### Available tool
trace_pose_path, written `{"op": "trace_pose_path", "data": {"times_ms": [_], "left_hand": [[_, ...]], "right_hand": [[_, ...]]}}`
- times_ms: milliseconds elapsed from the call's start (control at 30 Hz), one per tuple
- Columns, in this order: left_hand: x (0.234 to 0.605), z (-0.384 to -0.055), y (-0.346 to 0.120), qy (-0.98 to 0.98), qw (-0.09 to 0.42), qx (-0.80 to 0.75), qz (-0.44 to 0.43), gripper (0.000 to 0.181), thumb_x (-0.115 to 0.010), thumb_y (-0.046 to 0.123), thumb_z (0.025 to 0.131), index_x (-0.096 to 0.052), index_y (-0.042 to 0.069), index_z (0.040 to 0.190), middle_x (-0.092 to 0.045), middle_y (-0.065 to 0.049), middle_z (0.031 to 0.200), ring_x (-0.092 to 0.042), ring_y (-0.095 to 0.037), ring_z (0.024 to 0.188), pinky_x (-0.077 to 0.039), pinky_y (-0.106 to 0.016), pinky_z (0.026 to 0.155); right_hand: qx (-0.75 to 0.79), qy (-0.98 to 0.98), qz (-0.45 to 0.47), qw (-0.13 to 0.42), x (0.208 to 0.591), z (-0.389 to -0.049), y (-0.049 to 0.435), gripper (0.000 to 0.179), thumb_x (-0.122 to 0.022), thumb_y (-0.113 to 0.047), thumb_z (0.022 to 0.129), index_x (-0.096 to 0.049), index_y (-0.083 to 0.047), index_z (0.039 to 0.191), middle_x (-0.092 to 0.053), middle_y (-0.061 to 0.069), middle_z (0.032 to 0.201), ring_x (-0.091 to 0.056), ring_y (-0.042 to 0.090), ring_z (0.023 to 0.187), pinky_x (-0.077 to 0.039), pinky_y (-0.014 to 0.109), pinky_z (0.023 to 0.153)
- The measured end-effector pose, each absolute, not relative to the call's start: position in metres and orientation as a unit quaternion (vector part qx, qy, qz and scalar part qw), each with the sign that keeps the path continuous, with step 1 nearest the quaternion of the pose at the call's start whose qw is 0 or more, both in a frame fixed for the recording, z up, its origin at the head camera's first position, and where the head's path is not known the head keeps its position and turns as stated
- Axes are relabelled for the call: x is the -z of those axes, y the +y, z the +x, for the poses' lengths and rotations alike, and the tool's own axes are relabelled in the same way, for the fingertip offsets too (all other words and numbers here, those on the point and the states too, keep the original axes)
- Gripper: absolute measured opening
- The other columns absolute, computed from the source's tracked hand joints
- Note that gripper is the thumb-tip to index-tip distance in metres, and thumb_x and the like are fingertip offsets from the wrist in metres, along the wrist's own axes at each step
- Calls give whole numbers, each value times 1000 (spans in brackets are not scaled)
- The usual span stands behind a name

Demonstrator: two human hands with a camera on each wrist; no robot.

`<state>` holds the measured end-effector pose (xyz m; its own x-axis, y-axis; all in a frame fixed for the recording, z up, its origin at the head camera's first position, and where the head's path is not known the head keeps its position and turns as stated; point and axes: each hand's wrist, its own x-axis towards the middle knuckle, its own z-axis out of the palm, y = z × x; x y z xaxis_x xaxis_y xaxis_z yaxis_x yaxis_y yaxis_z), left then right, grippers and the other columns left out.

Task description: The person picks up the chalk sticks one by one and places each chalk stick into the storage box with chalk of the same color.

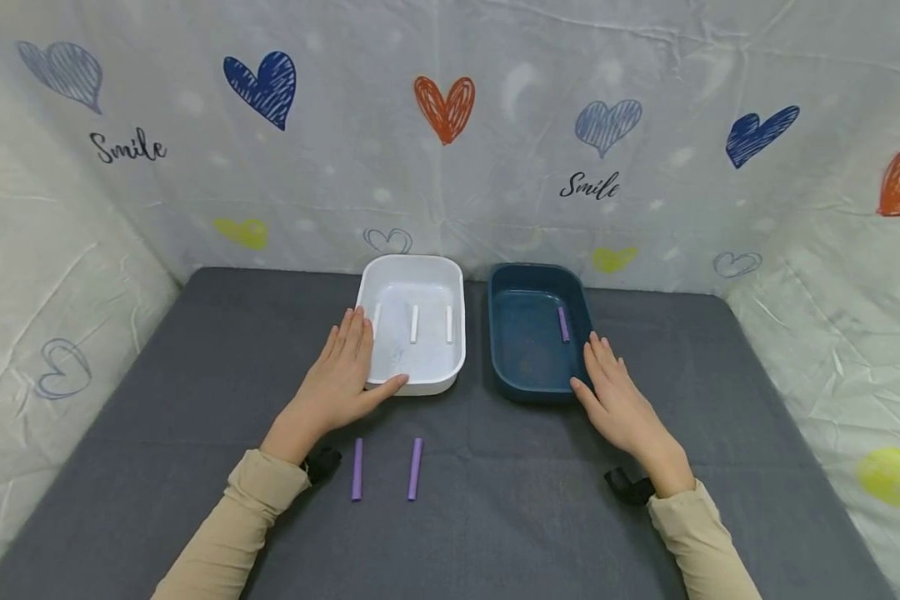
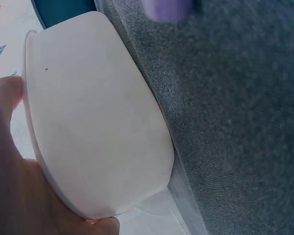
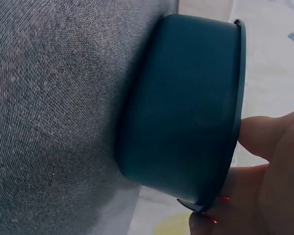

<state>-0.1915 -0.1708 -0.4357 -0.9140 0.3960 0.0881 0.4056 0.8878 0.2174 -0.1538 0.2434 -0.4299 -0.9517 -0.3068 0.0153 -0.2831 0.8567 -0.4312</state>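
My left hand [image 1: 337,379] rests along the left side of a white tray [image 1: 367,287], fingers straight, thumb at its near rim. Three white chalk sticks [image 1: 415,323] lie inside. On the other side, my right hand [image 1: 621,400] touches the near right corner of a dark blue tray [image 1: 497,333] with straight fingers and thumb. That tray holds one purple chalk stick [image 1: 563,325]. Both wrist views show the thumbs against the rims of the white tray [image 2: 98,112] and the blue tray [image 3: 181,103]. Neither hand is curled round its tray.
Two purple sticks [image 1: 357,469] lie apart on the grey cloth [image 1: 495,517], in front of the white tray and right of the left wrist. A white curtain [image 1: 510,50] with printed hearts hangs behind the table. The trays stand side by side with a narrow gap.
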Motion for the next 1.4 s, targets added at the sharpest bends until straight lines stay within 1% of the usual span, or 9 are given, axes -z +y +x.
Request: {"op": "trace_pose_path", "data": {"times_ms": [133,333,633,867,1233,1400], "left_hand": [[435,-191,-171,-971,20,119,-206,107,-46,68,94,-9,-13,153,5,-27,162,6,-37,150,-5,-52,120],[435,-191,-170,-970,29,122,-207,106,-47,68,94,-10,-13,153,4,-27,162,5,-38,150,-6,-51,120],[429,-190,-168,-972,13,114,-206,108,-47,68,94,-7,-13,153,4,-28,162,5,-38,150,-5,-51,120],[415,-187,-165,-970,24,110,-214,108,-49,67,93,-7,-11,154,4,-27,162,6,-36,151,-4,-50,121],[400,-167,-157,-959,34,102,-262,109,-50,70,91,-10,-8,155,-1,-22,164,-1,-34,151,-6,-47,121],[395,-154,-153,-952,41,95,-287,110,-52,71,89,-13,-8,155,-2,-22,164,-1,-34,151,-9,-48,121]], "right_hand": [[205,966,-154,29,431,-154,241,70,-31,-41,109,-10,7,155,4,16,165,7,31,151,-6,54,119],[189,971,-145,28,431,-153,241,70,-28,-42,109,-8,7,155,6,15,165,9,29,151,-6,53,120],[187,971,-144,26,433,-152,241,70,-29,-41,109,-9,7,155,5,15,165,9,28,151,-6,53,120],[193,970,-145,27,433,-153,240,70,-28,-41,109,-8,7,156,5,15,165,8,29,151,-6,54,120],[197,969,-145,24,434,-152,240,70,-29,-40,109,-9,8,155,5,16,165,7,30,151,-6,54,120],[197,969,-145,24,434,-152,241,70,-29,-41,109,-10,8,155,4,16,165,7,30,151,-7,55,119]]}}
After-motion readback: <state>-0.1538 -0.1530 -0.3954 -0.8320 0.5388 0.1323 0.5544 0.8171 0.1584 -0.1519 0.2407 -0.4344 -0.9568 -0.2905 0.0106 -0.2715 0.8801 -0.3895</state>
